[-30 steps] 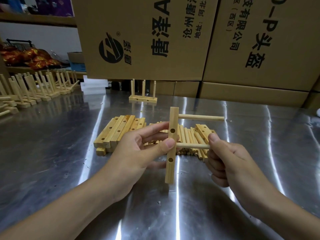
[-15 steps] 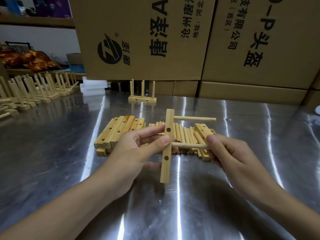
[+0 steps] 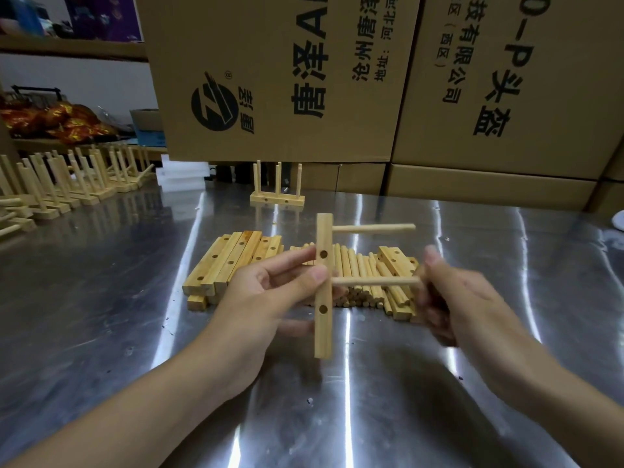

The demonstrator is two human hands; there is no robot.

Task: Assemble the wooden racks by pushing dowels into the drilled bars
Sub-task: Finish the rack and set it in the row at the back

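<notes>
My steel worktop [image 3: 101,315] shows streaks of reflected light. Along its far edge stand big cardboard boxes [image 3: 270,79] printed in black (Chinese characters and a round logo), stacked on lower boxes [image 3: 489,187]. Far left are white blocks [image 3: 182,173], a small blue box [image 3: 147,128] and shiny orange-red packets [image 3: 57,123] below a shelf [image 3: 67,50].

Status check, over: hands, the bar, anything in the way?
Left hand grips drilled bar upright. Right hand at second dowel end, grip blurred. Top dowel seated; no third dowel. Nothing blocking.
</notes>
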